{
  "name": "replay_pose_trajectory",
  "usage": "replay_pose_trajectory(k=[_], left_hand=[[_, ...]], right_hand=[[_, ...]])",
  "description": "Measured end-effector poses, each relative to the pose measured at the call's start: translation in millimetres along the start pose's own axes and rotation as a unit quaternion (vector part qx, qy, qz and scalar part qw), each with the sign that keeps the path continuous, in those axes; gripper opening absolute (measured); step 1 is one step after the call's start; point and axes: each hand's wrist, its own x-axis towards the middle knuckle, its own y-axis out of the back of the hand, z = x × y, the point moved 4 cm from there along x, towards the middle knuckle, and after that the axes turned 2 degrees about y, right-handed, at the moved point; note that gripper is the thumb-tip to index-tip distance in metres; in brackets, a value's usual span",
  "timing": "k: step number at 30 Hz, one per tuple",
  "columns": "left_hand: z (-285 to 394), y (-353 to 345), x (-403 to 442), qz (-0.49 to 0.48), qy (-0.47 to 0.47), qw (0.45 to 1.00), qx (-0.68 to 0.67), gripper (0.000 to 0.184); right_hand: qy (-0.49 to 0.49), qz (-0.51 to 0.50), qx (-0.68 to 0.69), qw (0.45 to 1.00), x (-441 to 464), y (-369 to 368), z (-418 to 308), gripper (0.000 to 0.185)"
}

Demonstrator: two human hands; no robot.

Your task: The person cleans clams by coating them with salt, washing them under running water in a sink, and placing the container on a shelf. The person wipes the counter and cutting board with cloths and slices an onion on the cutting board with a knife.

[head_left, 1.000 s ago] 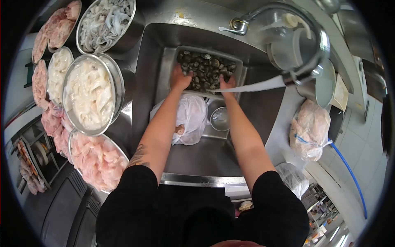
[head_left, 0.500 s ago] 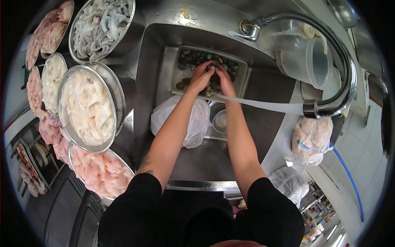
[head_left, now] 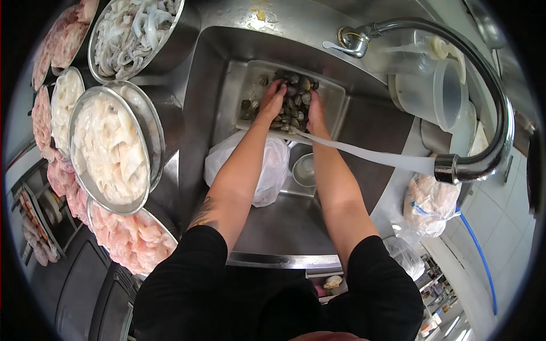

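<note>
Dark-shelled clams (head_left: 293,102) lie heaped in a rectangular metal tray (head_left: 339,105) inside the sink. My left hand (head_left: 272,100) is at the heap's left side, its fingers curled against the shells. On the right side, my right hand (head_left: 316,109) is cupped round clams, with most of its fingertips hidden. Between them the two hands hold the pile together. A stream of water (head_left: 364,152) runs from the curved faucet (head_left: 446,169) into the tray near my right wrist.
In the sink (head_left: 273,233) sit a white plastic bag (head_left: 272,170) and a drain (head_left: 305,169). Metal bowls of squid (head_left: 128,37), pale cut seafood (head_left: 111,150) and pink meat (head_left: 131,236) stand left. Clear plastic containers (head_left: 449,94) and a bagged item (head_left: 430,204) are right.
My hands have moved apart from their closed cup, and more clams show between them. Clams are now bunched toward the tray's middle. The whole view has shifted slightly.
</note>
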Motion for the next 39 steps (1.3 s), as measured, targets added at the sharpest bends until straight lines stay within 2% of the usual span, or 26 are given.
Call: replay_pose_trajectory(k=[2,4,6,8,9,10,11,12,13,14,16,17,18,20,22,24,25,26,27,28,29,31,32,34,35,39], left_hand=[[5.2,-0.7,-2.6,0.008,0.010,1.000,0.003,0.048],[22.3,-2.0,-11.8,-0.095,-0.002,0.995,-0.035,0.045],[33.6,11.7,-16.4,-0.115,-0.008,0.993,0.002,0.045],[61.4,38.3,-29.5,-0.041,-0.066,0.974,0.212,0.048],[40.0,45.1,-23.0,0.049,-0.053,0.960,0.271,0.054],[15.6,42.2,-15.5,0.052,-0.053,0.960,0.270,0.054],[-8.0,42.3,-9.0,0.102,-0.056,0.953,0.279,0.057],[-20.0,43.9,-8.8,0.150,-0.057,0.944,0.289,0.060],[-12.6,35.8,-16.7,0.093,0.054,0.940,0.324,0.064],[-2.1,29.5,-13.2,0.096,0.052,0.941,0.321,0.064],[-5.7,14.3,-11.8,0.050,0.121,0.970,0.206,0.065],[-19.5,4.7,-3.5,0.042,0.097,0.980,0.168,0.061],[-16.9,1.5,-3.3,0.042,0.099,0.980,0.167,0.061],[0.9,-12.5,-5.9,-0.078,0.086,0.987,0.115,0.055],[15.8,-13.6,-11.8,-0.047,0.046,0.987,0.144,0.050],[30.5,-15.5,-12.8,-0.110,0.027,0.984,0.140,0.050],[43.1,-12.2,-19.6,-0.137,0.026,0.985,0.104,0.047],[54.8,-5.3,-30.4,-0.138,0.027,0.985,0.105,0.047],[71.8,5.8,-45.6,-0.107,0.017,0.980,0.165,0.047],[79.2,14.3,-53.8,-0.078,0.007,0.972,0.224,0.047],[56.6,23.5,-50.8,0.044,-0.046,0.973,0.223,0.051],[-1.8,40.4,-40.4,0.132,0.090,0.983,0.088,0.068],[-34.1,42.1,-30.7,0.155,0.165,0.974,0.005,0.074],[-17.0,36.2,-33.2,0.173,0.206,0.963,-0.013,0.077],[-8.4,31.6,-36.6,0.190,0.248,0.949,-0.031,0.081],[-21.5,-3.8,-10.9,0.175,0.156,0.971,-0.044,0.070]], right_hand=[[0.004,-0.033,0.014,0.999,-6.1,-0.1,-2.2,0.045],[0.030,-0.088,-0.082,0.992,-31.7,-11.4,-26.2,0.054],[0.037,-0.077,-0.133,0.987,-62.0,-2.9,-51.2,0.055],[0.049,-0.069,-0.185,0.979,-57.4,21.0,-51.6,0.056],[0.109,0.023,-0.263,0.958,-37.2,55.5,-26.4,0.057],[0.169,0.113,-0.337,0.919,-22.4,76.7,-10.2,0.059],[0.170,0.110,-0.338,0.919,-13.1,80.0,1.4,0.059],[0.141,0.099,-0.277,0.945,-6.3,84.4,17.3,0.058],[0.112,0.088,-0.214,0.966,-0.5,86.0,30.2,0.057],[0.087,0.074,-0.150,0.982,9.9,85.0,40.0,0.057],[0.025,0.052,-0.021,0.998,12.6,81.2,62.4,0.058],[-0.012,0.030,0.068,0.997,-21.6,41.6,33.2,0.056],[-0.013,0.031,0.068,0.997,-30.5,22.9,21.2,0.056],[-0.084,0.034,0.151,0.984,-37.5,1.4,15.7,0.054],[-0.065,0.010,0.160,0.985,-40.5,-7.3,7.9,0.051],[-0.074,-0.030,0.161,0.984,-50.4,-15.0,-1.5,0.048],[-0.111,-0.035,0.133,0.984,-71.6,-25.4,-22.4,0.046],[-0.112,-0.035,0.134,0.984,-74.9,-20.4,-28.7,0.046],[-0.044,-0.010,-0.026,0.999,-73.5,-8.9,-43.1,0.046],[0.025,0.016,-0.185,0.982,-72.2,1.1,-55.2,0.046],[0.024,0.018,-0.185,0.982,-67.6,7.6,-56.9,0.046],[0.211,0.113,-0.362,0.901,-49.9,17.1,-74.0,0.054],[0.211,0.114,-0.362,0.901,-42.2,16.5,-73.5,0.054],[0.114,0.092,-0.289,0.946,-23.0,14.0,-64.5,0.062],[0.115,0.090,-0.288,0.946,-15.9,10.5,-61.0,0.062],[-0.050,0.000,-0.095,0.994,-3.1,-7.3,-19.8,0.056]])
